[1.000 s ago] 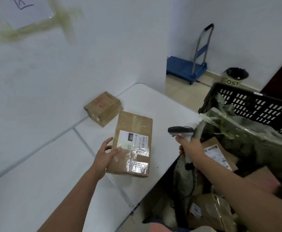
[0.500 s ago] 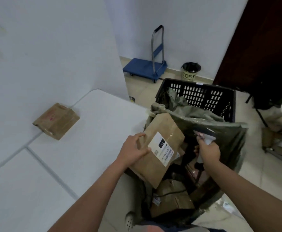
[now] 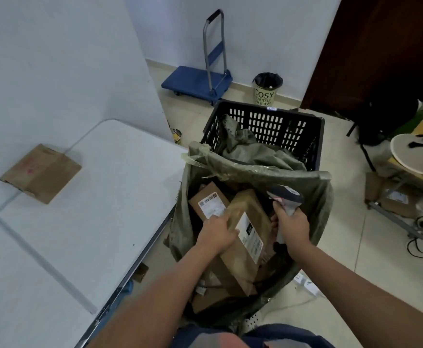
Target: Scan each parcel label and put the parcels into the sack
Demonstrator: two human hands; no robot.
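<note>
Far out to the left of my left hand, one brown parcel point(image 3: 41, 173) lies flat on the white bench point(image 3: 110, 197), pushed up against the wall and not yet dealt with. It looks like a thin, slightly crumpled paper packet; I judge it light and a bit soft, best taken by its near long edge with fingers under and thumb on top.

My left hand point(image 3: 216, 234) is curled round the upper left edge of the labelled parcel point(image 3: 248, 237), thumb across the top face, holding it tilted inside the mouth of the green sack point(image 3: 253, 168). The label faces up, just right of that hand. The box looks stiff cardboard with glossy tape, so I expect it to hold its shape but be a little slippery; an edge grip suits it, and it should slide in once released. Beyond my left hand, deeper in the sack, another labelled box point(image 3: 209, 203) is already in, with more parcels below.

Right of the box, my right hand point(image 3: 292, 226) is closed round the grip of the scanner point(image 3: 284, 194), its head pointing away over the sack's far rim. Behind the sack stands a black crate point(image 3: 268, 121); beyond it, a blue trolley point(image 3: 197, 81) and a small bin point(image 3: 266, 89).
</note>
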